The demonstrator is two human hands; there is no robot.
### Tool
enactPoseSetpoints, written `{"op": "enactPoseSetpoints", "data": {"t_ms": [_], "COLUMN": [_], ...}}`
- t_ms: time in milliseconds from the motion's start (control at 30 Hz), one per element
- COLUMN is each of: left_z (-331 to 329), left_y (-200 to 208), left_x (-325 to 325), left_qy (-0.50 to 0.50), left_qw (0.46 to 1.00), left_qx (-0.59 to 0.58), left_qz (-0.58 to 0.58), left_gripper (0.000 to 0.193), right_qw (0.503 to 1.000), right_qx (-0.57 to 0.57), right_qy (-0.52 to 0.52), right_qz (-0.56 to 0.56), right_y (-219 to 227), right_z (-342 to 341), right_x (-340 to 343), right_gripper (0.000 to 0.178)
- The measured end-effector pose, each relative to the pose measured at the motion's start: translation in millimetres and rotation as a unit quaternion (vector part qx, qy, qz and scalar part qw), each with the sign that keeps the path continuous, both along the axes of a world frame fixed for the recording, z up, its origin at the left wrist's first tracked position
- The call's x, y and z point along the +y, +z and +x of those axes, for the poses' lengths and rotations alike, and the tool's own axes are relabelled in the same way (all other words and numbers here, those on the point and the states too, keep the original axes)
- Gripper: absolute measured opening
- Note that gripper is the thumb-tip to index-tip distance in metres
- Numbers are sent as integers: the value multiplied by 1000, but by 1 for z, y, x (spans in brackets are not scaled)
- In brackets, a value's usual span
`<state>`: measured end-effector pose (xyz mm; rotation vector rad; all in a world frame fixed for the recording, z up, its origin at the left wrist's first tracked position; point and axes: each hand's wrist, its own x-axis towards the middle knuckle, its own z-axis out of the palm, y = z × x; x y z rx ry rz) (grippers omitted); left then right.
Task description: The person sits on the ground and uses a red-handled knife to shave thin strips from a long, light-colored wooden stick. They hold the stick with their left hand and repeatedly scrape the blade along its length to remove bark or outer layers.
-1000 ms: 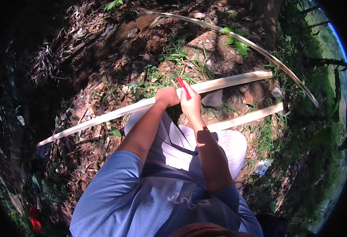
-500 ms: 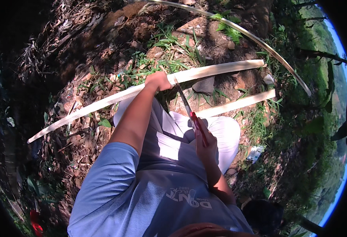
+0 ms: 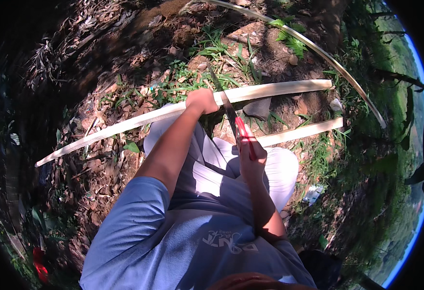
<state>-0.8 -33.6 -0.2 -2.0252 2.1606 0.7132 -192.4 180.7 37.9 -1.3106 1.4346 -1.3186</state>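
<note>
The step in hand looks like sawing across the long pale wooden strip [image 3: 279, 90], which slants in front of the person's bent legs [image 3: 280, 170] and runs past a dark stone [image 3: 258, 109] on the right. The left hand [image 3: 201, 101] has its grip closed around the strip; the right hand [image 3: 253, 158] has its grip clamped on the red handle [image 3: 242, 126] of the saw [image 3: 229, 111], whose blade [image 3: 225, 100] crosses the wood just beside the left fist. That nearness calls for care: a jumping blade could nick the knuckles, so starting with short, light strokes and sliding the fist a little farther left would be wise. Long, straight strokes square to the grain should follow a settled groove. Whether the wood rests firmly on anything is hard to tell, so pressing it steady matters, since a springy strip may chatter and bind the teeth.
</note>
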Motion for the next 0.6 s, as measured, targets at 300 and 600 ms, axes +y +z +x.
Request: {"op": "enactPoseSetpoints", "data": {"t_ms": [300, 600], "left_z": [1, 6], "left_y": [4, -3], "left_x": [-6, -9], "left_qy": [14, -9], "left_qw": [999, 1000], "left_qx": [-7, -8], "left_qz": [37, 27], "left_gripper": [50, 52], "right_qw": [997, 998], "right_qx": [69, 42], "right_qy": [22, 3], "right_qz": [0, 50], "right_y": [-21, -27], "right_z": [59, 3], "right_x": [-143, -2], "right_gripper": [42, 39]}}
